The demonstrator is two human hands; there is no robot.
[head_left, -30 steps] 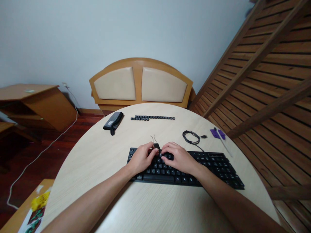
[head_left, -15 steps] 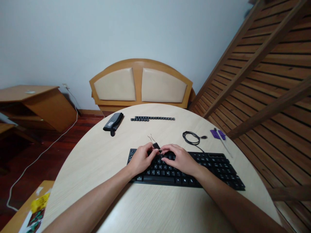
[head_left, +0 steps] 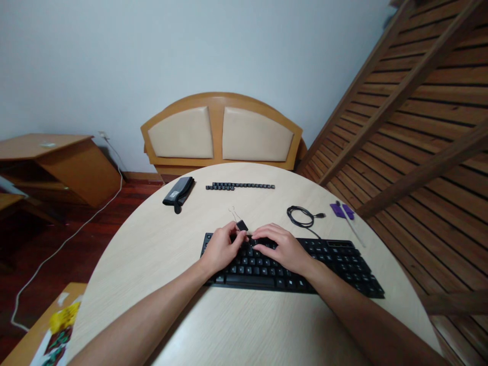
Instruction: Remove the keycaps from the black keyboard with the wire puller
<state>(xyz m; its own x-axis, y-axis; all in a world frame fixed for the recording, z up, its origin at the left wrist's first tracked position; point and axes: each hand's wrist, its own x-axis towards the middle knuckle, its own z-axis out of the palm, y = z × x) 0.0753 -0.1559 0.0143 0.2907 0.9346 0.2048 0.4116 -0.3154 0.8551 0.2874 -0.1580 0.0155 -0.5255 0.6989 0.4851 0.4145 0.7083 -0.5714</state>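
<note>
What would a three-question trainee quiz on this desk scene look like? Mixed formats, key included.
1. The small black tool with thin wire prongs is:
A. on the dark red floor
B. at the left hand's fingertips
C. against the arched wooden headboard

2. True or false: the loose black square keycaps lie beyond the long black keyboard, farther from the person.

3. Fill in: the slim pale stick lies across a flat ____ piece.

Key: 1. B; 2. True; 3. purple.

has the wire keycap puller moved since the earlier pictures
Yes. Judged against the black keyboard, the wire keycap puller has shifted left and slightly farther from the person.
</note>
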